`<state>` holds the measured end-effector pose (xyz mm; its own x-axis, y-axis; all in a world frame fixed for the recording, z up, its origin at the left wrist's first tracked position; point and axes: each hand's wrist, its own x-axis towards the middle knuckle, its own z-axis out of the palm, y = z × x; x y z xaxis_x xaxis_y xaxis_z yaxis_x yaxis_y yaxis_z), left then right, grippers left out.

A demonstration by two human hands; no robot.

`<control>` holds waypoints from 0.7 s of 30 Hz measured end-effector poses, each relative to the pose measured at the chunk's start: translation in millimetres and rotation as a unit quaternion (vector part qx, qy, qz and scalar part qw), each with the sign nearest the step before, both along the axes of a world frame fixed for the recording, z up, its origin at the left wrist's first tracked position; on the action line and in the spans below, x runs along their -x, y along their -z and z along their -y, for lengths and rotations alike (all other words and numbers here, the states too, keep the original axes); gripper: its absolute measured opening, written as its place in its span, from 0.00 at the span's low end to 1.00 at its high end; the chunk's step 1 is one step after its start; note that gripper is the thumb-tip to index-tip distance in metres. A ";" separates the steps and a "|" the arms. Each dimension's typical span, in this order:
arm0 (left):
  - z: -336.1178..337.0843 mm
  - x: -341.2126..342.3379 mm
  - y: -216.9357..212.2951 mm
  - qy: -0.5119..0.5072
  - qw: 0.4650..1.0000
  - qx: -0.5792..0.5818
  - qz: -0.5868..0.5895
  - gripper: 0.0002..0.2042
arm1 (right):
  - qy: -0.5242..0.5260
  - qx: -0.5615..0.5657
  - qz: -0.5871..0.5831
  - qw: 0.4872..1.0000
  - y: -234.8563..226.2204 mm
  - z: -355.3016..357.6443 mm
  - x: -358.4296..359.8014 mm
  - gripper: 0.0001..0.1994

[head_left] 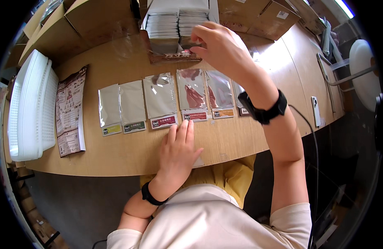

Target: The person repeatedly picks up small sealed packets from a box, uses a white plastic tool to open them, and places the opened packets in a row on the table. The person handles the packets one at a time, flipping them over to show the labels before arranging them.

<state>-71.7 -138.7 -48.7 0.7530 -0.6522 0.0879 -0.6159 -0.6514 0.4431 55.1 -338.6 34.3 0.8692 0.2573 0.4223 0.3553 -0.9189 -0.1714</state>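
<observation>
My left hand (179, 145) lies flat on the table, fingers stretched out. Its fingertips touch the lower edge of a silvery pouch with a red label (194, 115). My right hand (220, 45) reaches over the front of an open box (157, 54) filled with two stacks of thin packets (162, 27). Its fingers are bent and the thumb stands apart, with nothing visible between them. Other flat pouches lie in the same row: with a yellow label (112, 129), green label (134, 127), magenta label (164, 121) and orange label (223, 113). My right forearm partly covers the rightmost pouch (244, 111).
Stacked white plastic baskets (27, 108) stand at the left, beside a brown printed sheet (71, 110). Cardboard boxes (96, 25) line the back. A phone (315, 111) lies at the right. A black cable (314, 141) hangs past the table's right front edge.
</observation>
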 end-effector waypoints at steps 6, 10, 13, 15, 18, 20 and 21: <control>-9.0 0.4 -2.3 0.009 0.997 0.071 -0.034 0.34 | -0.045 0.129 0.028 0.990 13.8 -15.3 -51.1 0.12; -16.2 5.4 -5.9 -0.040 0.981 0.150 -0.113 0.31 | -0.048 0.140 0.014 0.989 4.5 -17.9 -61.1 0.03; -20.8 8.0 -6.0 -0.085 0.956 0.242 -0.144 0.26 | -0.037 0.113 0.056 0.991 -5.8 -7.4 -57.2 0.04; -29.3 5.5 -1.9 -0.104 0.927 0.324 -0.159 0.23 | -0.054 0.020 0.093 0.994 -27.0 -6.4 -37.1 0.04; -35.4 1.8 -6.6 -0.082 0.761 0.525 -0.373 0.22 | -0.071 -0.102 0.146 0.981 -63.5 7.5 30.3 0.03; -37.4 -2.1 -18.9 -0.042 0.660 0.557 -0.503 0.31 | -0.075 -0.179 0.166 0.967 -58.4 4.2 90.5 0.04; -35.5 -2.1 -22.8 -0.031 0.602 0.569 -0.559 0.31 | -0.065 -0.301 0.117 0.944 -43.1 -4.5 126.2 0.04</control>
